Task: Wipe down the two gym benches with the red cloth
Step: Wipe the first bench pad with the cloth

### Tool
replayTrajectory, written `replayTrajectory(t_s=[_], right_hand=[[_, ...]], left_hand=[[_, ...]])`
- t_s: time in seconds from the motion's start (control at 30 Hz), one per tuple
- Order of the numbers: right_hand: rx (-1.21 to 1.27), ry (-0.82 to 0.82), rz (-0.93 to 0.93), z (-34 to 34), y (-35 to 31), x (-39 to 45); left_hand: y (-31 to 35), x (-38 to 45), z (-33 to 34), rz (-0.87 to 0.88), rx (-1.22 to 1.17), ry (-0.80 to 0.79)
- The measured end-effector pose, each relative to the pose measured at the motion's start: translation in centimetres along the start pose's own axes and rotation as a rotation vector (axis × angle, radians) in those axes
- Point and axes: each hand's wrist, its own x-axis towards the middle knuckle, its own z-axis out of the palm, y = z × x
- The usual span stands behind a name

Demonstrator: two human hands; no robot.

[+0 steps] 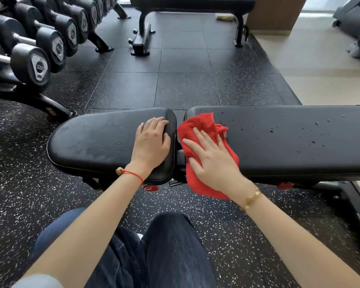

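A black padded gym bench lies across the view in front of me, with a short seat pad [96, 140] on the left and a long back pad [289, 138] on the right. Water drops dot the long pad. My left hand [152, 142] rests flat on the right end of the seat pad. My right hand [214, 161] presses the red cloth [202, 129] with spread fingers onto the left end of the long pad, beside the gap between the pads. Part of the cloth hangs over the near edge. A second black bench [195, 3] stands at the far top.
A rack of black dumbbells [35, 48] runs along the left. Speckled black rubber floor tiles [183, 80] lie between the two benches. Pale flooring [320, 69] starts at the right. My knees in dark jeans [166, 252] are below the near bench.
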Motion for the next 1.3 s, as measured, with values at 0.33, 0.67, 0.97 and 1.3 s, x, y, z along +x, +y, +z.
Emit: replayTrajectory(t_s=[0.33, 0.67, 0.97, 1.3], right_hand=[[0.011, -0.069, 0.299, -1.8, 4.9, 7.3], [-0.03, -0.01, 0.333, -3.0, 10.1, 0.9], [-0.024, -0.001, 0.105, -1.2, 3.7, 5.3], [0.035, 0.0, 0.38, -3.0, 10.9, 5.7]], left_hand=[[0.1, 0.0, 0.0, 0.014, -0.005, 0.028], [0.4, 0.0, 0.3, 0.006, 0.035, 0.011], [0.5, 0.0, 0.1, -0.002, 0.03, 0.008], [0.7, -0.1, 0.2, -0.005, 0.026, 0.019]])
